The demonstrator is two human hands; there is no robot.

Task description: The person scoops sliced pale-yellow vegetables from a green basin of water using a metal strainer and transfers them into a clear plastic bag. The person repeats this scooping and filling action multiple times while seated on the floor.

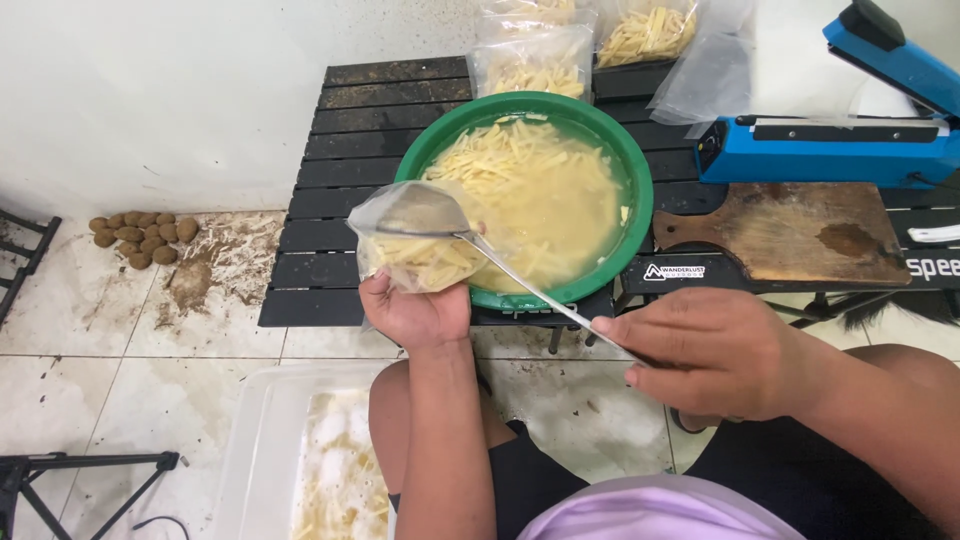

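The left hand point(415, 312) sits near the middle of the frame, its fingers curled shut in a grip, with its arm coming straight up from the bottom edge. The right hand point(715, 352) is lower right (palm down), fingers pinched tight, and its arm comes in from the right edge.

You see a bright green bowl point(632, 215) that holds pale yellow potato strips point(500, 165) in cloudy yellowish water. The clear bag point(405, 240) at your left hand point(415, 312) shows the same pale yellow strips inside, and the ladle point(425, 212) in your right hand point(705, 352) is shiny silver. The slatted table point(340, 190) is black. The sealing machine point(830, 145) is strong blue with black parts. The wooden board point(790, 235) is brown with a darker stain. The small potatoes point(143, 238) on the white floor tiles point(90, 320) are dull brown.
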